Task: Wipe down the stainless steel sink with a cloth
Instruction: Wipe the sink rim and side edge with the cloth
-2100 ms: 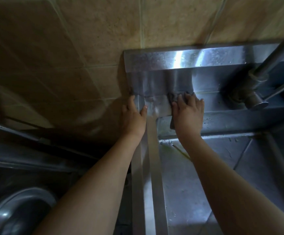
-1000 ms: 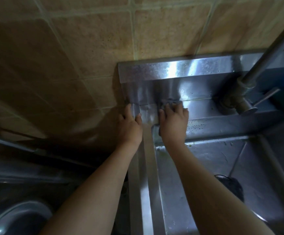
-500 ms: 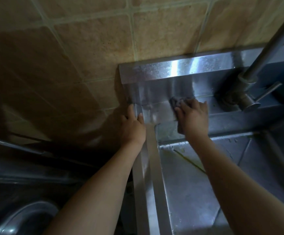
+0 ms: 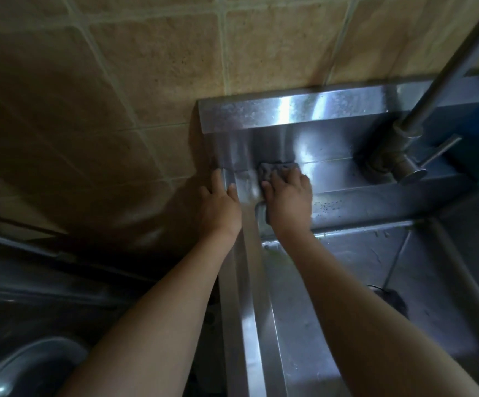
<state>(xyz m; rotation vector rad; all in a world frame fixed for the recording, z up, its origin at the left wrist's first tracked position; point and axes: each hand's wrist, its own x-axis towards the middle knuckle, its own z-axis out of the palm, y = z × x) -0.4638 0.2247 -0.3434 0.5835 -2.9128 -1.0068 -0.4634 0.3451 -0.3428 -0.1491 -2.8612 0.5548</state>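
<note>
A dark grey cloth (image 4: pixel 272 169) is being pressed onto the back ledge of the stainless steel sink (image 4: pixel 251 296), close to its rear left corner, by the right hand (image 4: pixel 288 202). The fingers (image 4: pixel 275 180) of that hand are being laid fairly flat over the cloth, not wrapped round it, and part of the cloth is showing past the heel of the palm. The left rim of the sink is being touched by the left hand (image 4: pixel 221 204), its fingers (image 4: pixel 216 179) being held nearly straight along the outer edge while the thumb is being rested on top of the rim. A tap (image 4: pixel 398 156) is being seen to the right on the same ledge, well apart from the cloth, and a tiled wall (image 4: pixel 161 81) behind
</note>
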